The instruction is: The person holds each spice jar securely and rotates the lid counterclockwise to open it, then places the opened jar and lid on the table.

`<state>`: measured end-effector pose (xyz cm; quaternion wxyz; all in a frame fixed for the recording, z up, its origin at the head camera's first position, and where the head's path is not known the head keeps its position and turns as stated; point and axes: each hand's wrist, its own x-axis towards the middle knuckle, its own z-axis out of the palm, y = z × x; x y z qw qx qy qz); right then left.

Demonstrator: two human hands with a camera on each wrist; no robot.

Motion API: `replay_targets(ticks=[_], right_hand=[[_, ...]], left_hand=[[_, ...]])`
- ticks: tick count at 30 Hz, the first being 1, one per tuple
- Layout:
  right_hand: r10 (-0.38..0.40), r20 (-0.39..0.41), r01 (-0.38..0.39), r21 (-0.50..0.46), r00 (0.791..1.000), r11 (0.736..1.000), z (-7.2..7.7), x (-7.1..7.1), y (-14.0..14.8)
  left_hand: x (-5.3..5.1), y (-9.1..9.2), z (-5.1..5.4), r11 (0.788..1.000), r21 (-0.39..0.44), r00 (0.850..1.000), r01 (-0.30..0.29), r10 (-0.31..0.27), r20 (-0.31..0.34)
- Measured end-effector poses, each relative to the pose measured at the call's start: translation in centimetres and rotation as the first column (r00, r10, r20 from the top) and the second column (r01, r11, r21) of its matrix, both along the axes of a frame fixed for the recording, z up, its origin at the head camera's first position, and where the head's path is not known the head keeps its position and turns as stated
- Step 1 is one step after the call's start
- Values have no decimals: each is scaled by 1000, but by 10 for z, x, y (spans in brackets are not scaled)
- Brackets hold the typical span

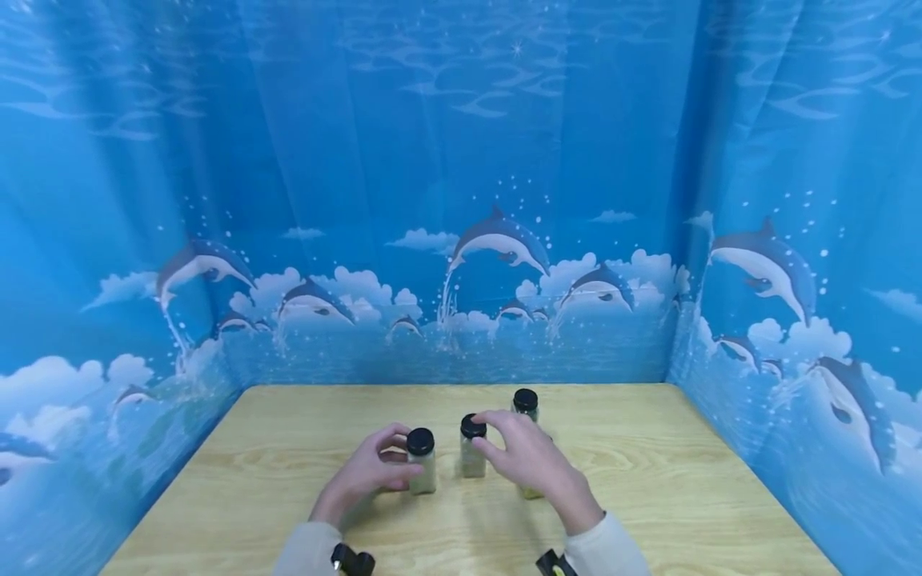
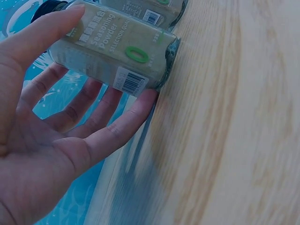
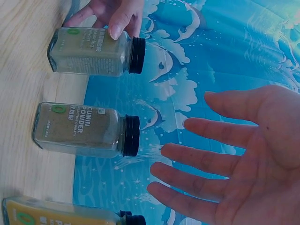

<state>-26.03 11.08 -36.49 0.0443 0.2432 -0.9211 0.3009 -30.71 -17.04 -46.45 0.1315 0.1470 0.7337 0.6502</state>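
Right hand (image 3: 262,154) hovers near the cumin powder jar (image 3: 79,129)

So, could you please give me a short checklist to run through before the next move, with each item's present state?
1. Seasoning powder jar upright: ok.
2. Left hand gripping it firmly: cannot tell; the thumb lies on the jar, but how tightly it is held is unclear.
3. Right hand free: ok, fingers extended, holding nothing.
4. Cumin powder jar capped: ok, black lid on.
5. Yellow-powder jar in clear head view: not ok, the right hand mostly hides it.
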Motion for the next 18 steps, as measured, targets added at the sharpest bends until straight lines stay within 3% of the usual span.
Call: replay_targets(ticks=[8, 18], right_hand=[[16, -28, -16, 24, 999, 1000, -2, -1, -2], [-32, 13, 32, 15, 999, 999, -2, -2, 6]], left_hand=[[-1, 0, 1, 1000, -1, 1000, -1, 1, 11], [-1, -1, -4, 1000, -4, 1000, 4, -4, 15]])
